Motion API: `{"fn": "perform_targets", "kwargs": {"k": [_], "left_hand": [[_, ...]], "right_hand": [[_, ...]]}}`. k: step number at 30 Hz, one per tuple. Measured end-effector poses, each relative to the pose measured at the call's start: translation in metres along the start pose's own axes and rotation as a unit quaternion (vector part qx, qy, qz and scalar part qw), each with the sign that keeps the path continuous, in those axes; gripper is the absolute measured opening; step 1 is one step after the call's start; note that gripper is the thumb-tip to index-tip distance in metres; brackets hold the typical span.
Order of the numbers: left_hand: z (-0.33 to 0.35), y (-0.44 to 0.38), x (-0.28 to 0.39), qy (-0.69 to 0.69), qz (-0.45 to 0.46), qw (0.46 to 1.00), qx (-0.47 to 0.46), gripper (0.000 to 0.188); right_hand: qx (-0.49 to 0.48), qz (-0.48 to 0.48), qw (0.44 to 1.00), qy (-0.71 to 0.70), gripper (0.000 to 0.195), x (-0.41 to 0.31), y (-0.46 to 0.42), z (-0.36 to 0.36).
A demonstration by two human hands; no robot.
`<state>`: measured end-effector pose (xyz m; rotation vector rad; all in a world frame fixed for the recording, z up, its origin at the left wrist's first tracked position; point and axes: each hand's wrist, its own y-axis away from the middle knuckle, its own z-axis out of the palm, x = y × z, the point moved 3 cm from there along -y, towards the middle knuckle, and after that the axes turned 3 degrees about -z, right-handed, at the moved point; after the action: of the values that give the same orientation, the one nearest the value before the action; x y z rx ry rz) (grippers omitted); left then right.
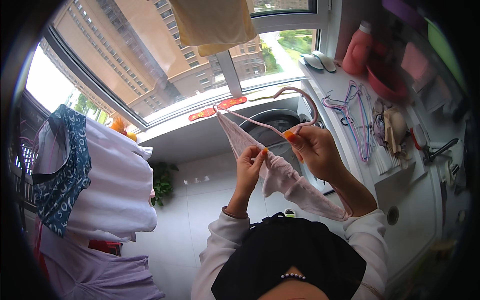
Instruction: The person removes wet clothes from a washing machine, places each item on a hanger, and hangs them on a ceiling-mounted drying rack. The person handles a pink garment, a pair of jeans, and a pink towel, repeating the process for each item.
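Observation:
Between my hands is a pale pink fabric garment (296,185), draped over a pink coated clothes hanger (258,122) and stretched slantwise from its upper-left end to near my right forearm. My left hand (250,163) pinches the bunched edge of the garment near its middle. My right hand (313,150) is closed around the neck of the hanger, just below its large hook (313,108), which points up and left. What kind of garment it is cannot be told.
White shirt (112,180), patterned blue garment (63,180) and lilac garment (101,273) hang at left. A yellow towel (215,22) hangs before the window. The right counter (318,80) holds loose hangers (352,120), a red bottle (357,48), a red basin (388,82) and a brush. Behind my hands stands a washing machine (270,118).

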<state>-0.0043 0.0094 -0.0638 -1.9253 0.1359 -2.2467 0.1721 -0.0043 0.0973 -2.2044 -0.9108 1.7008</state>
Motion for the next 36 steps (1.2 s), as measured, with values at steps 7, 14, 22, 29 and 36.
{"fn": "perform_targets", "kwargs": {"k": [7,14,22,29,36], "left_hand": [[-0.033,0.011,0.034,-0.045,0.089,0.993,0.068,0.009],[-0.06,0.011,0.061,-0.052,0.162,0.97,0.172,0.014],[-0.066,0.048,0.056,-0.377,0.273,0.855,0.23,0.017],[-0.059,0.093,0.034,-0.464,0.217,0.853,0.097,0.041],[-0.07,0.117,0.055,-0.512,0.149,0.837,0.123,0.049]], "right_hand": [[-0.007,0.045,0.999,0.016,0.026,-0.004,0.011,0.009],[-0.002,0.056,0.998,-0.015,0.025,-0.022,0.024,0.03],[0.009,0.023,0.999,0.028,0.021,-0.044,0.023,0.068],[0.019,0.042,0.997,-0.054,0.025,-0.05,0.016,0.111],[-0.039,0.062,0.981,-0.179,0.025,-0.044,0.003,0.142]]}}
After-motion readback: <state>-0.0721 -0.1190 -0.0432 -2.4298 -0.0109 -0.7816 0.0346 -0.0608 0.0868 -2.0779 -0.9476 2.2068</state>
